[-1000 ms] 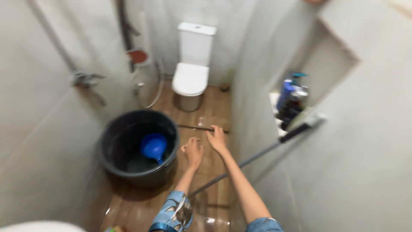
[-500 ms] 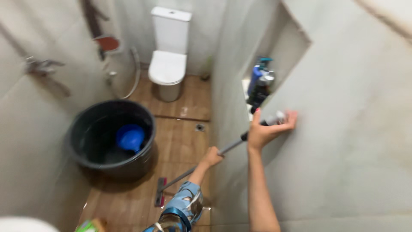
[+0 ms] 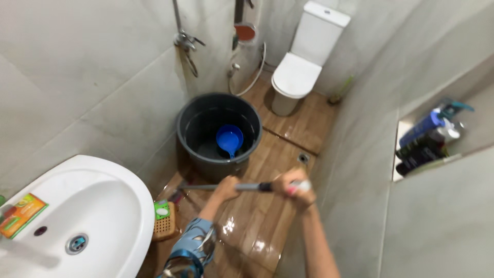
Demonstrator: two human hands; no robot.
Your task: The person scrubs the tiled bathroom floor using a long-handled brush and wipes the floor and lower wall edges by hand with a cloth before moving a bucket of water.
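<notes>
Both hands clamped on the mop handle point(image 3: 242, 187), which runs roughly level across the middle of the view. Left hand point(image 3: 226, 188) wraps the grey shaft mid-length; right hand point(image 3: 293, 186) grips the dark sleeve near the light-coloured end cap, fingers closed around it. The handle's far left end drops toward the floor beside the wall; mop head there is blurred, can't make it out.

Just beyond the handle: black tub point(image 3: 219, 135) on the wet brown plank floor point(image 3: 257, 226), holding some water and a blue dipper point(image 3: 229, 139). Floor drain point(image 3: 303, 158) right of the tub. White toilet point(image 3: 303, 56) at the far end, lid down. White sink point(image 3: 77, 216) near left, with an orange-green packet point(image 3: 20, 214) on its rim. Small tan basket point(image 3: 164, 226) on the floor under the sink edge. Wall niche on the right holds bottles point(image 3: 427, 136), one blue, others dark. Shower fitting point(image 3: 186, 40) on the left wall.
</notes>
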